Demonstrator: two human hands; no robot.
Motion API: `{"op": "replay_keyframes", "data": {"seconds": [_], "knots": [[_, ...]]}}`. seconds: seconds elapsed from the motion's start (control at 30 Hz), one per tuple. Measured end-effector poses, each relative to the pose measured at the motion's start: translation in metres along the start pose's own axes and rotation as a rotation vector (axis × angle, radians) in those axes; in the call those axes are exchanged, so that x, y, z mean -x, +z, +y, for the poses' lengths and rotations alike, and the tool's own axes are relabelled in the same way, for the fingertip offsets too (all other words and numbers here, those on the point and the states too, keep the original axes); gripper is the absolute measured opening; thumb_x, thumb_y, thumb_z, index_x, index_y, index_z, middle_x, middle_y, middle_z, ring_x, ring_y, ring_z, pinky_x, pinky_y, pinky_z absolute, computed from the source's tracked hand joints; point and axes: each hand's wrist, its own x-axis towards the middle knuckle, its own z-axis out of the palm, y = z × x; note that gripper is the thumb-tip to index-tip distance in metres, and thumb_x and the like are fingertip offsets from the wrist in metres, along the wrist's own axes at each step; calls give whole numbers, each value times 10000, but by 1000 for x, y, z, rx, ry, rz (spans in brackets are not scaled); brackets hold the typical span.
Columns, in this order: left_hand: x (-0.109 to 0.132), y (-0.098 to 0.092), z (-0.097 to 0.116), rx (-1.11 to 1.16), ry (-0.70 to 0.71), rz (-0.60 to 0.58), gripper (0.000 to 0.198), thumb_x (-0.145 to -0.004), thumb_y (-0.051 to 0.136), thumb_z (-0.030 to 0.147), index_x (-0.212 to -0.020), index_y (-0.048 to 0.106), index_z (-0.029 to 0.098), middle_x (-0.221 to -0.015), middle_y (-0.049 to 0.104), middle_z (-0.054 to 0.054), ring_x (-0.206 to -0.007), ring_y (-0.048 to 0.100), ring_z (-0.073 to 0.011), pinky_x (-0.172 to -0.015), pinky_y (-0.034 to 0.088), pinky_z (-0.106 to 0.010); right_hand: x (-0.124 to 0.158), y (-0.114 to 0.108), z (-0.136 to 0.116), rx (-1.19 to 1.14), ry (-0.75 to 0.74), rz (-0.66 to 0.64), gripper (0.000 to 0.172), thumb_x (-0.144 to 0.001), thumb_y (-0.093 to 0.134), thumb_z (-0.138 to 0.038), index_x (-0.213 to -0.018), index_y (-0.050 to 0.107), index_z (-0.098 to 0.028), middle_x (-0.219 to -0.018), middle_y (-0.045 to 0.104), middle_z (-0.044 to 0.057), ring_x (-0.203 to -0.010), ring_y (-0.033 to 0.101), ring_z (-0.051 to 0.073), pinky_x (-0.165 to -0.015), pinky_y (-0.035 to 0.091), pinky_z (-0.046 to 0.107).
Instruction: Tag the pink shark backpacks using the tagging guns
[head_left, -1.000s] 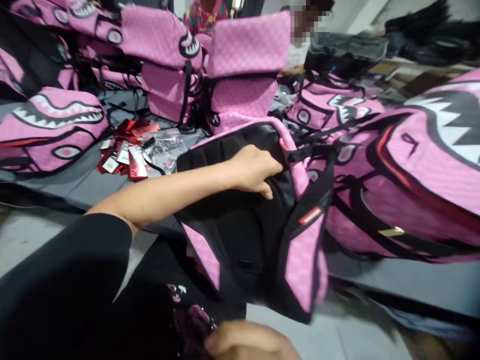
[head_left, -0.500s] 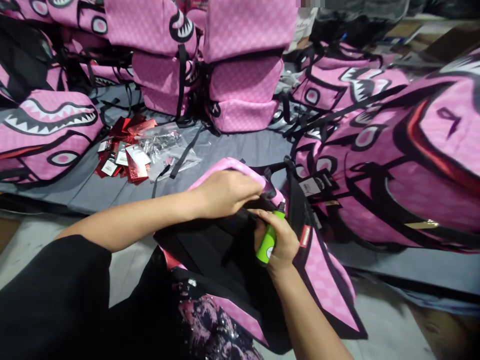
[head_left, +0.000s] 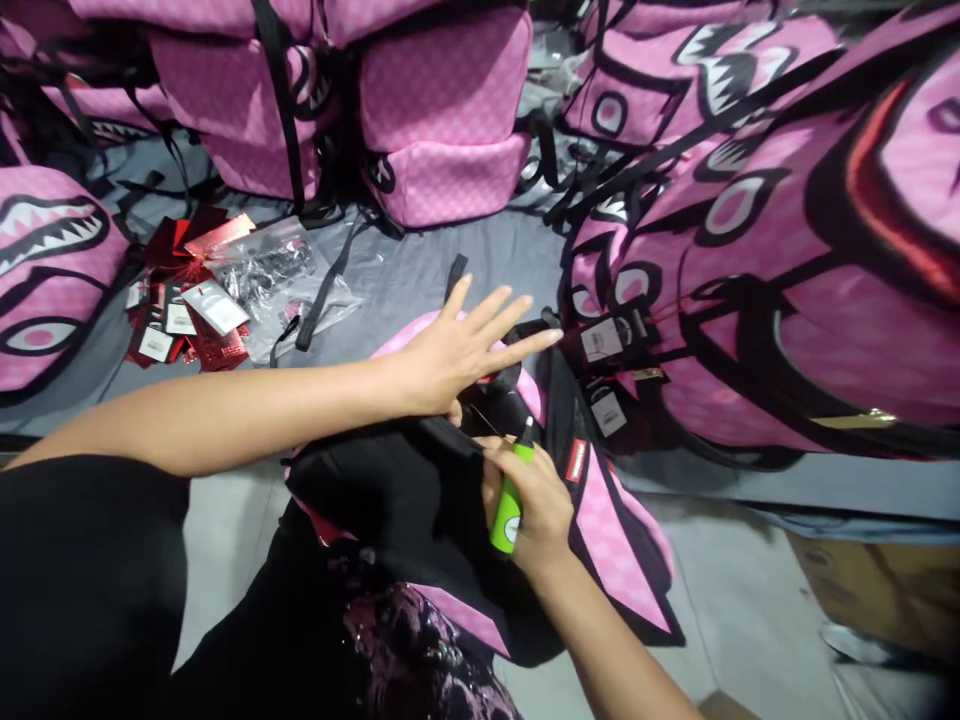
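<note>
A black and pink backpack lies across my lap, its top opening facing away from me. Over that opening is my left hand, open, fingers spread wide and palm down. My right hand is closed around a small bright green bottle with a dark neck and a pale pointed tip aimed upward. The right thumb and fingertips also meet at the bag's edge; whether they pinch it I cannot tell. A red label shows on the backpack's side, right of that hand.
Red hang tags and a clear plastic bag lie on the grey cloth at left. Pink backpacks stand stacked behind. A large pink bag with tags crowds the right. A cardboard box sits on the floor.
My left hand has gone from bent fingers at the bag's rim to spread fingers. My right hand, with the green bottle, is slightly lower and left in view. The camera view has tilted and shifted.
</note>
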Motion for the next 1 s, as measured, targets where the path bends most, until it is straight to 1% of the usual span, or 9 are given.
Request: {"op": "replay_keyframes", "data": {"seconds": [0.07,0.17,0.23,0.33,0.5,0.57,0.67,0.8,1.0], "knots": [[0,-1,6,-30,-4,-24,1275,-643,836,499,-1584,15,241,-1615,184,-205,-1451,226,-407,-1134,180,-639,-9,-2,7,33,5,-19,419,-842,593,-36,-1217,565,-221,-995,725,75,-865,697,198,-813,562,383],[-4,0,10,-23,-72,-62,1153,-719,799,448,-1586,71,229,-1451,447,-191,-1262,458,-351,-1072,321,-512,-20,-8,17,134,-27,-117,362,-849,622,-88,-1188,578,-208,-945,723,76,-812,689,207,-764,550,360],[-7,1,10,1,-90,-63,1043,-781,744,429,-1581,118,193,-1353,522,-177,-1189,494,-330,-1040,342,-471,-22,-16,24,195,-51,-140,346,-858,634,-111,-1188,584,-204,-948,725,77,-814,691,210,-768,541,352],[-7,1,8,29,-87,-43,914,-825,690,383,-1561,201,149,-1361,512,-181,-1210,471,-329,-1045,326,-459,-22,-32,34,267,1,-81,360,-871,668,-186,-1220,581,-205,-948,730,78,-815,694,214,-765,529,334],[-5,4,11,77,-180,-16,898,-806,701,383,-1541,254,127,-1517,376,-194,-1332,374,-361,-1098,286,-503,-35,-45,29,209,238,-40,491,-937,532,-527,-1293,542,-189,-885,719,73,-732,685,220,-660,527,323],[-6,6,13,75,-242,-6,895,-792,714,374,-1538,272,151,-1565,313,-181,-1363,332,-380,-1098,286,-533,-47,-44,25,161,311,-87,355,-916,591,-487,-1125,602,-201,-812,708,44,-637,663,183,-574,506,278],[-7,7,15,79,-291,-10,851,-786,711,341,-1522,314,182,-1570,316,-163,-1313,380,-371,-1048,342,-519,-63,-44,25,0,305,-336,156,-899,660,-350,-977,643,-215,-798,718,13,-611,661,144,-570,517,241],[-9,8,14,105,-282,-8,772,-796,676,280,-1497,357,219,-1555,344,-133,-1279,411,-351,-1034,350,-507,-76,-53,33,-73,203,-487,216,-891,681,-339,-1063,695,-208,-971,718,72,-859,701,192,-745,574,298],[-10,10,11,161,-294,-1,709,-823,643,271,-1480,377,243,-1524,378,-121,-1276,412,-347,-1038,338,-505,-81,-55,34,1,76,-583,225,-916,636,-251,-1134,679,-217,-1107,714,89,-985,686,222,-838,560,376]]}}
